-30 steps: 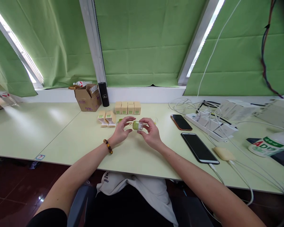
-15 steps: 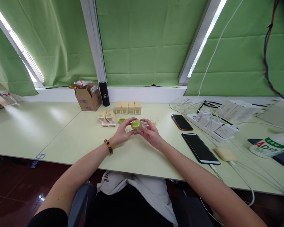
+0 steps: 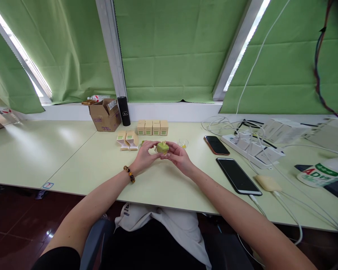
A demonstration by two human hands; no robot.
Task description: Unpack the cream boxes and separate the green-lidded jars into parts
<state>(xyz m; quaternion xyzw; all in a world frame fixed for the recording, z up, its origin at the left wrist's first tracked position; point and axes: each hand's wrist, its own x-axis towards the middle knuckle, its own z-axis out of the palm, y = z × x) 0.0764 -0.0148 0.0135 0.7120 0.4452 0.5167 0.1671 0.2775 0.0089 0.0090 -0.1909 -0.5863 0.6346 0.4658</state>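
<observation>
Green curtains cover the windows behind a pale bench, where a black phone lies at 3 o'clock and a row of small boxes stands at 12 o'clock. At centre, the left hand and right hand each close a fingertip grip on a small green jar, held just above the bench, probably to steady it from both sides.

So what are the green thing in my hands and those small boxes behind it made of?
Green container: smooth and slightly shiny, probably plastic, though it is too small to be sure. Small boxes: matte tan cardboard, judging by the folded edges and green labels.
</observation>
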